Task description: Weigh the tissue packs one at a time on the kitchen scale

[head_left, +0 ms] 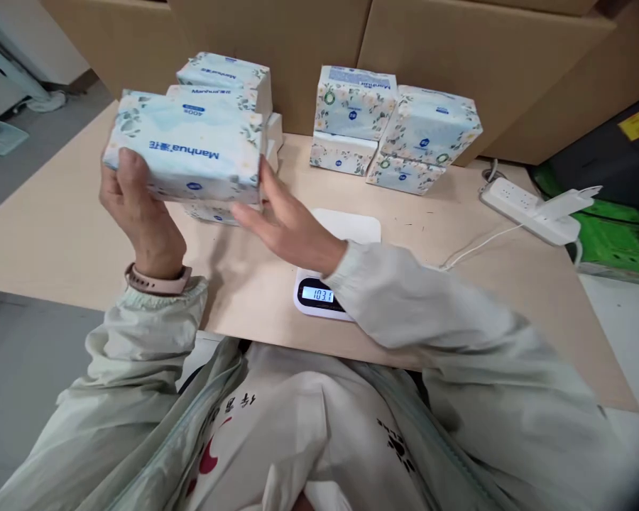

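Tissue pack (pixel 186 145), left fingers (pixel 121 174) wrapped, right fingers (pixel 266 206) spread

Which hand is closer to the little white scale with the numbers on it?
Right. The right hand hovers just left of the scale; the left hand is farther left, gripping the tissue pack.

Floral blue-white tissue pack (pixel 186 152) held level above the table.

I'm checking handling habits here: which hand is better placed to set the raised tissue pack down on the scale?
Probably the left hand: it grips the tissue pack. The right hand only touches its end, over the scale.
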A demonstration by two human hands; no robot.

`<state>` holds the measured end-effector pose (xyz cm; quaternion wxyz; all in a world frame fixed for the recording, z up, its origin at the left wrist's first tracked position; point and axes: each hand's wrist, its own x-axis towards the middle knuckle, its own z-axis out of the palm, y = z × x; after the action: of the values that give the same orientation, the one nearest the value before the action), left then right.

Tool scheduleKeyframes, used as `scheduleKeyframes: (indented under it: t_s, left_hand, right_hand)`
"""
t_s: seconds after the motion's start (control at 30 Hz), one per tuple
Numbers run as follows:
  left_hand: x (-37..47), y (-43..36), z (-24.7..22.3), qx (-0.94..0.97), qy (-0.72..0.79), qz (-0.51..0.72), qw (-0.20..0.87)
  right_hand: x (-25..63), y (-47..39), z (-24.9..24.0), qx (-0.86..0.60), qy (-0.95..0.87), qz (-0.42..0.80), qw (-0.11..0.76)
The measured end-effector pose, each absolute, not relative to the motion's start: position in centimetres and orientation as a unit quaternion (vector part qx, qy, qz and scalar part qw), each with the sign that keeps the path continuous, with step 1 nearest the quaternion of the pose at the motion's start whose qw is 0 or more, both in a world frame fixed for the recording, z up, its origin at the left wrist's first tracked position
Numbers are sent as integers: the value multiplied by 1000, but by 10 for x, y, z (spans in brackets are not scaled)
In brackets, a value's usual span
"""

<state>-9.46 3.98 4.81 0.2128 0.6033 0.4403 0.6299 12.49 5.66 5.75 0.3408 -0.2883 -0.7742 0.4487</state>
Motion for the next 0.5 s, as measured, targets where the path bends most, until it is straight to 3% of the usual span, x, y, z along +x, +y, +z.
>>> scheduleKeyframes:
  t_s: [0.17, 0.23, 0.33, 0.4, 0.5]
  left_hand:
    - [-124, 68, 19, 573, 513, 615, 173]
    - [-114, 58, 21, 587, 503, 626, 99]
    - [-74, 31, 43, 590, 439, 677, -20]
    - [-36, 21, 60, 578, 393, 713, 54]
    - [25, 45, 78, 569, 314, 655, 385]
  right_hand:
    - [102, 80, 38, -346, -763, 469, 280]
    - [123, 78, 34, -332, -765, 448, 323]
    - [188, 80, 26, -342, -736, 336, 478]
    - [246, 96, 18, -407, -651, 218, 603]
    - [336, 141, 8, -526, -454, 104, 711]
